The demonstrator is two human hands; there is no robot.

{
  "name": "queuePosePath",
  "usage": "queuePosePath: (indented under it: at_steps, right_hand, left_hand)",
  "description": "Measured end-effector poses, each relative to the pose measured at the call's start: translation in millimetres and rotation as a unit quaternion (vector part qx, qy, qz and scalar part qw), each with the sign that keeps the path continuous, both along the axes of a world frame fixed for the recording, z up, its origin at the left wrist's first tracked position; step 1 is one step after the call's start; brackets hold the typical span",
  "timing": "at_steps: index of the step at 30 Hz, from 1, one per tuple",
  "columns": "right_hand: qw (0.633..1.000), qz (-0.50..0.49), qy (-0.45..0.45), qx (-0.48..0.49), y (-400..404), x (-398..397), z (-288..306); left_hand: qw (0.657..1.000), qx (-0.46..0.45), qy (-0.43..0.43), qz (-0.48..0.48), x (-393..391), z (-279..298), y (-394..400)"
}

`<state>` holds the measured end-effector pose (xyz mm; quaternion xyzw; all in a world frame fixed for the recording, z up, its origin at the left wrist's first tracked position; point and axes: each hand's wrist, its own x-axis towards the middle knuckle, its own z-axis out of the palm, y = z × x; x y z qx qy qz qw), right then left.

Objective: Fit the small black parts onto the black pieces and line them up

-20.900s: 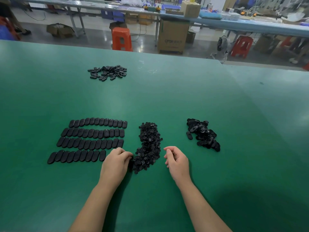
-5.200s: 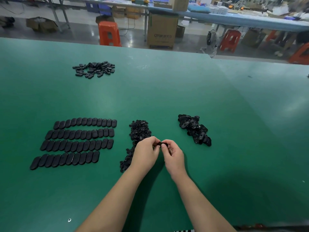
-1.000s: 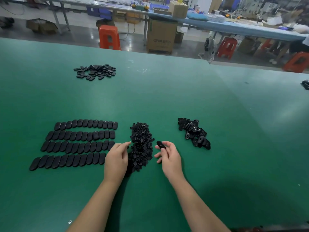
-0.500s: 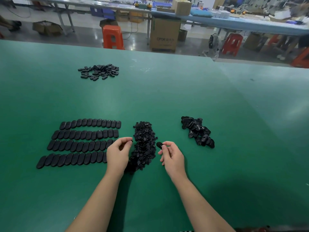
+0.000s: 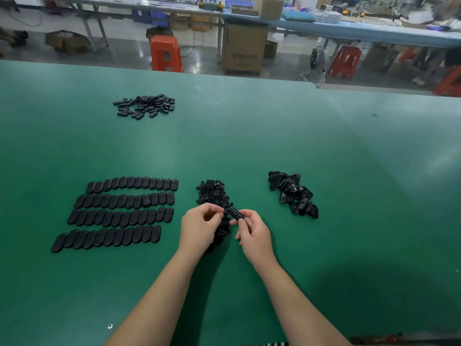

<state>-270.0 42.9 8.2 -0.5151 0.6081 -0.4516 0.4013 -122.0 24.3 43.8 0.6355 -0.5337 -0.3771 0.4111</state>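
Observation:
My right hand [image 5: 252, 233] pinches a black oval piece [image 5: 235, 214] just above the green table. My left hand [image 5: 199, 227] is right beside it, its thumb and forefinger pinching a small black part [image 5: 225, 213] at the piece's left end. Under and behind both hands lies a heap of small black parts [image 5: 214, 196]. A pile of loose black oval pieces [image 5: 291, 193] lies to the right. Several rows of lined-up black pieces [image 5: 119, 213] lie flat at the left, the nearest row ending close to my left hand.
A second loose pile of black pieces [image 5: 146, 105] lies far back at the left on the green table [image 5: 249, 136]. A tiny white speck [image 5: 110, 326] sits near the front edge. Beyond the table stand orange stools [image 5: 166, 54], a cardboard box [image 5: 243, 49] and a long bench.
My hands came together above the near end of the small-parts heap. The left hand rose from the heap with a small part and met the oval piece held by the right hand.

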Motion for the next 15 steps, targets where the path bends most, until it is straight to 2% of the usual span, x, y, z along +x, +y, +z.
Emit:
queuePosePath:
  at_steps: [1, 8, 15]
  right_hand:
    - [1.0, 0.001, 0.001, 0.001, 0, 0, -1]
    - [1.0, -0.006, 0.015, 0.006, -2, -1, -3]
    - [1.0, -0.001, 0.019, 0.006, -2, -3, -2]
  left_hand:
    - [0.999, -0.007, -0.033, -0.009, -4, 2, 1]
    - [0.991, -0.03, -0.121, -0.048, -24, -1, 2]
    - [0.994, -0.022, -0.105, -0.029, -27, -2, -1]
